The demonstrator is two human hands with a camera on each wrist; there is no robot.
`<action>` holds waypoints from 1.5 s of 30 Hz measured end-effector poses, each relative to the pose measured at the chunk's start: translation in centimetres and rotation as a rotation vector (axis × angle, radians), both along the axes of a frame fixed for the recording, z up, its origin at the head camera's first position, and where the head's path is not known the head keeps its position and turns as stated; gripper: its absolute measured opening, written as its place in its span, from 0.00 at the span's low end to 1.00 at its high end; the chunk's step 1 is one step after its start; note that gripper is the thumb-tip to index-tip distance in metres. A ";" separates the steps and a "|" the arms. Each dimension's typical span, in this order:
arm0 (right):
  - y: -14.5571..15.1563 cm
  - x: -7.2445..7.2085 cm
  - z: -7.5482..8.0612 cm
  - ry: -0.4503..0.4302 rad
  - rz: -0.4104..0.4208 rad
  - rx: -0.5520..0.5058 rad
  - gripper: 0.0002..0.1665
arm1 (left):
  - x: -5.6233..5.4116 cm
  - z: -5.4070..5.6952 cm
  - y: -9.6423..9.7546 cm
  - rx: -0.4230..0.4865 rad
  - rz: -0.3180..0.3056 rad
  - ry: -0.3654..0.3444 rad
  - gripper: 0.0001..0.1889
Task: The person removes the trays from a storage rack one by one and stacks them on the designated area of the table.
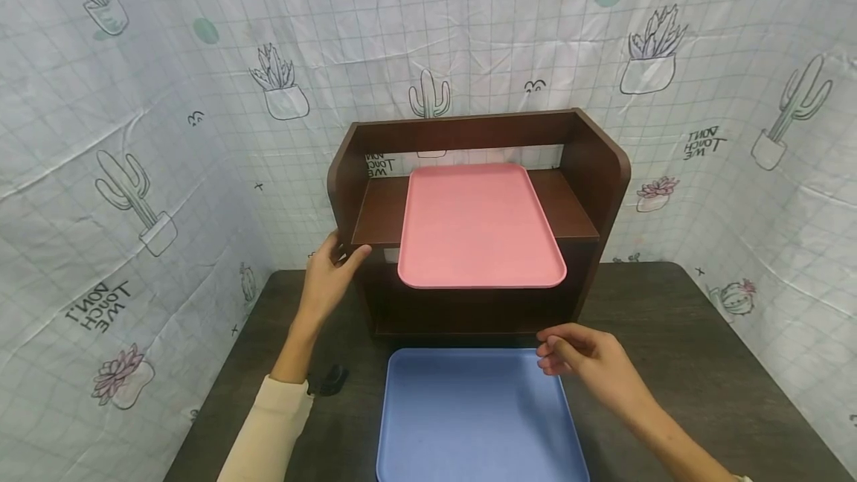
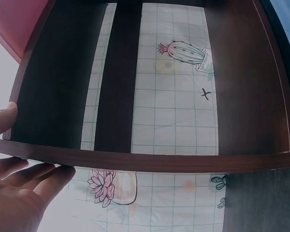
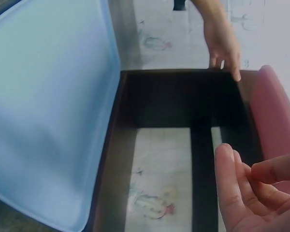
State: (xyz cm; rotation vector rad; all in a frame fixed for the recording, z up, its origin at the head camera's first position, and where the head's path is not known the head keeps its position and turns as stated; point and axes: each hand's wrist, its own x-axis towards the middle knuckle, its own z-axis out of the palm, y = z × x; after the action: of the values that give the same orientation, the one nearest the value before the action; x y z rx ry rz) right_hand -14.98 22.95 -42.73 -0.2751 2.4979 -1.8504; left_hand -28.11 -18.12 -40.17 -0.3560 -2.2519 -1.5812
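Observation:
A dark brown wooden shelf point(image 1: 469, 132) stands on the table against the back curtain. My left hand point(image 1: 326, 277) grips its left side panel at the upper board's height, the thumb on the inner side and the fingers point(image 2: 53, 179) along the outer face. On the upper board lies a pink tray point(image 1: 482, 229), its near end jutting past the front edge. In front of the shelf is a blue tray point(image 1: 469, 415). Over that tray's far right corner hovers my right hand point(image 1: 592, 359), holding nothing, its fingers loosely bent and the thumb near them in the right wrist view.
Beside my left forearm a small black object point(image 1: 332, 380) sits on the dark table point(image 1: 669, 333). White curtains point(image 1: 201, 95) printed with cacti enclose the back and both sides. The shelf's lower compartment is partly hidden behind the pink tray.

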 end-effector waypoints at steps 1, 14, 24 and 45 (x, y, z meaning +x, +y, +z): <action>-0.1 0.0 0.3 0.002 0.014 -0.011 0.17 | 0.0 0.0 0.0 0.000 0.000 0.000 0.33; -1.8 0.0 3.2 -0.097 0.082 -0.144 0.24 | 0.0 0.0 0.1 0.004 -0.012 0.000 0.33; -3.2 -0.5 4.9 -0.232 0.156 -0.280 0.35 | 0.0 0.1 0.1 -0.004 -0.010 -0.009 0.33; -7.2 -1.3 6.4 -0.272 0.172 -0.759 0.23 | 0.1 0.3 0.0 0.020 -0.019 -0.008 0.31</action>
State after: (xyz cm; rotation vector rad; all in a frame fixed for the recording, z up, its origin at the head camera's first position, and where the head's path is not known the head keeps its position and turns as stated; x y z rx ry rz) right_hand -16.28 15.71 -36.30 -0.2123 1.4673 -2.4645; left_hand -28.02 -18.10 -39.90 -0.3668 -2.2431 -1.6169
